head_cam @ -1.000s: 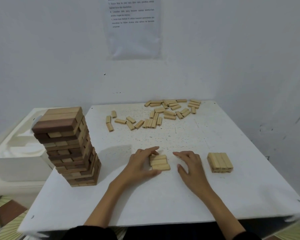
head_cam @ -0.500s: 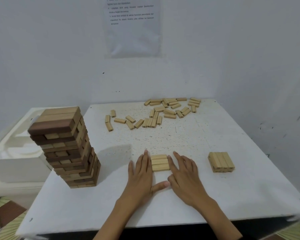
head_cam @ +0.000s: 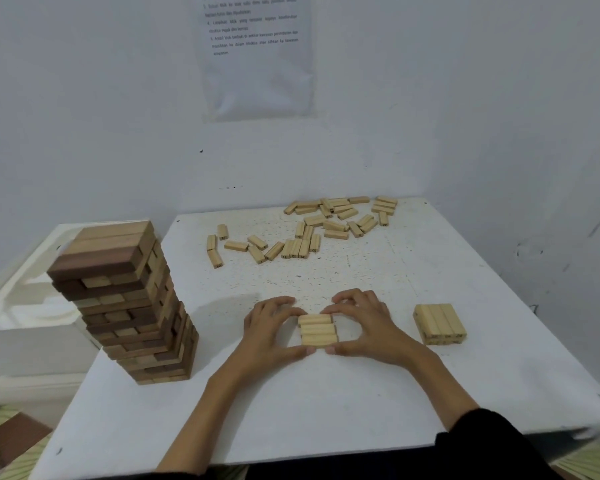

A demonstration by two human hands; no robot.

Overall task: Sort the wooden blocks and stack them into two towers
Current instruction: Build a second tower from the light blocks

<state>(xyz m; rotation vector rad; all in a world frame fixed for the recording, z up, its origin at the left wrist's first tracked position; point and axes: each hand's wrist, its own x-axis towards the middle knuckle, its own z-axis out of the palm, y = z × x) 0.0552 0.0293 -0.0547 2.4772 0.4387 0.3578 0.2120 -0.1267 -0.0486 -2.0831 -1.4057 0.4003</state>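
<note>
Near the front middle of the white tabletop (head_cam: 326,403) lies a row of three pale blocks (head_cam: 317,330), laid side by side and long sides touching; the left hand (head_cam: 274,327) and right hand (head_cam: 364,323) cup it from either end, fingers curled over the far edge, thumbs meeting at the near edge. To the right sits a short stack (head_cam: 439,323) of the same pale wood; at the left edge stands a tall tower (head_cam: 129,299) of mixed dark and light blocks; pale loose blocks (head_cam: 309,230) lie scattered at the back.
</note>
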